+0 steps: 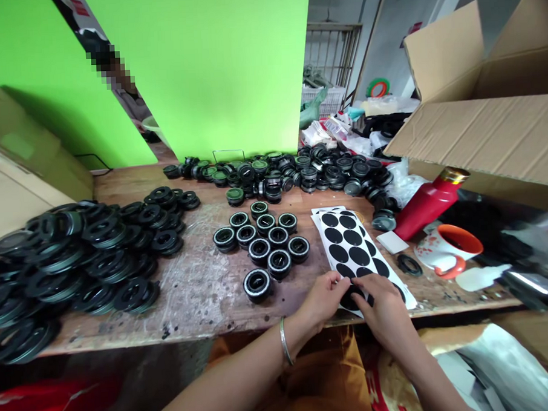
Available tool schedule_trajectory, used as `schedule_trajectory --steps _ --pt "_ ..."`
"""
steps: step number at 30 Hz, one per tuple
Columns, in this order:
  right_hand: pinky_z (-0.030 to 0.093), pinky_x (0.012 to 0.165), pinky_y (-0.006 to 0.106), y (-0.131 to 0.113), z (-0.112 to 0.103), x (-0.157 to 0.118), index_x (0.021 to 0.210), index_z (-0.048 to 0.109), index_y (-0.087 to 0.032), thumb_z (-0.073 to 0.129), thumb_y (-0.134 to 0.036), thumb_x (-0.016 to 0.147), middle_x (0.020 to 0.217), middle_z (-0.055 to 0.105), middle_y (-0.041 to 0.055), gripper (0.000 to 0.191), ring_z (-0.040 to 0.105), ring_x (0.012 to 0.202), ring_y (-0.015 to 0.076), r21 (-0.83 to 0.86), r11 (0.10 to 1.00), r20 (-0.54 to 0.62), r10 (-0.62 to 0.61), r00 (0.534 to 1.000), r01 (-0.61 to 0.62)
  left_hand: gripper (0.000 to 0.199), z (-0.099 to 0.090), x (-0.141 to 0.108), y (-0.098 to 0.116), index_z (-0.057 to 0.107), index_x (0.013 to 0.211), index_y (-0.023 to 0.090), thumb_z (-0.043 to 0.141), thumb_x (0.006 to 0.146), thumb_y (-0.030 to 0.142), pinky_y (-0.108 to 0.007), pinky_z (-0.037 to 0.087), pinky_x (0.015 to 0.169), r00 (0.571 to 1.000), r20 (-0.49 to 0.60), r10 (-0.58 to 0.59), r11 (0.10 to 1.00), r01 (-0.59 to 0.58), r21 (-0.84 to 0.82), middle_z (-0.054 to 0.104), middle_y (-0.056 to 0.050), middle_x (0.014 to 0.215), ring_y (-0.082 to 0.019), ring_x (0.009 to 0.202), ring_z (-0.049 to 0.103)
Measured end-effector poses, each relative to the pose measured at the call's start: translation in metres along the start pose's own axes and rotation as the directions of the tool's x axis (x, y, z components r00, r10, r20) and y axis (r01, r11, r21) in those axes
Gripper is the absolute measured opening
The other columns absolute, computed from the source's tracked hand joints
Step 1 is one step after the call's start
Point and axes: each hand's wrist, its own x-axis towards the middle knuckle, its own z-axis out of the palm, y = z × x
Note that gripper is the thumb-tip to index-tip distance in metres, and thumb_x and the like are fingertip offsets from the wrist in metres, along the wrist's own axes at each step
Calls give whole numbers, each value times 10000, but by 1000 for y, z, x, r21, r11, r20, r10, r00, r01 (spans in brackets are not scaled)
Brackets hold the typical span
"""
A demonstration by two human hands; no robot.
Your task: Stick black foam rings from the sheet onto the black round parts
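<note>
Bare forearms (231, 377), dotted sheet (358, 256) under left hand (326, 295) and right hand (382, 299)

Green panel (218, 68) upper center — open cardboard box (479, 130) upper right.
Red bottle (426, 206) right of frame — orange-rimmed mug (431, 250) just below it.

I can't read a word from here: the red marks (374, 395) on the tan bag (391, 377) are partly hidden, and the red sign (414, 28) at the back is blurred.
</note>
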Motion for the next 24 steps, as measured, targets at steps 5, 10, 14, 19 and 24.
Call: schedule_trajectory --steps 5,10,14,19,24 --pt "413 693 364 -4 -4 1 798 621 -193 565 -229 876 769 625 58 103 568 755 230 -76 995 -17 -62 998 60 262 1 5 2 501 648 162 594 799 354 -219 287 570 999 -40 -2 1000 2 -5 426 45 605 -95 606 375" --pt "381 798 395 -14 -4 -5 991 635 -201 517 -165 930 919 655 52 138 560 918 238 -161 972 -100 -191 976 173 236 1 7 2 465 702 184 613 760 358 -209 338 506 986 -43 -163 977 156 -144 450 46 604 -96 544 433" --pt "377 785 434 -15 6 -10 905 616 -193 543 -179 910 987 624 92 74 531 953 279 -280 952 -212 -188 959 124 185 0 7 1 459 711 182 621 730 270 -225 409 493 974 -23 -227 959 219 -178 471 46 604 -98 509 469" --pt "433 767 435 -35 -10 -16 753 515 -208 626 -222 864 982 549 98 158 541 908 256 -155 987 -391 -105 914 47 141 1 15 -3 460 725 178 600 723 164 -224 436 515 964 -74 -256 953 238 -186 506 36 618 -104 533 508" --pt "467 791 454 -70 -56 -19 701 498 -244 710 -206 768 950 528 90 225 566 893 258 -28 998 -496 -56 866 48 134 2 16 -1 492 765 178 614 780 232 -232 424 536 968 -130 -216 969 196 -152 554 12 675 -121 575 527"
